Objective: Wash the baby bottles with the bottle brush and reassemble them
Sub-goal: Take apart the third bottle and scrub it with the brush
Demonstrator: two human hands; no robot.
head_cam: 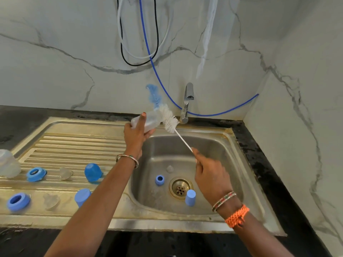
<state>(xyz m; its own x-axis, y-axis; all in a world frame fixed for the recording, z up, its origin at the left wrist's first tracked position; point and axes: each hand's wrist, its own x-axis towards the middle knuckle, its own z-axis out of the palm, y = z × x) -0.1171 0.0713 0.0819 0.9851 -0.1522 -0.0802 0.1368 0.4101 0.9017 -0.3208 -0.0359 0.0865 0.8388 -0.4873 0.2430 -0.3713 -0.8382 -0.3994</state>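
1. Bottle parts lie nearest, left of and below the left hand's fingers, on the ribbed draining board [74,145]: a blue ring [18,201], a clear teat [51,201] and a blue cap [82,196] in the front row; behind them a second blue ring [36,174], another clear teat [65,173], a blue cup-shaped cap [92,172] and a clear bottle [8,166] at the frame's left edge.
2. In the sink basin [219,151], below the right hand's fingers, a small blue collar [159,179] and a pale blue cap [190,197] stand either side of the drain [180,187].
3. Right hand [209,175] pinches the thin white handle of the bottle brush [169,120] at its fingertips.
4. Left hand [136,133] grips a clear baby bottle [150,120], fingers curled round it, held tilted above the basin's far edge; the white bristles are at its mouth, just right of those fingers, with a blurred blue tip above.
5. Beyond the fingers stands the tap [187,102], with a blue hose [167,89] along the marble wall.
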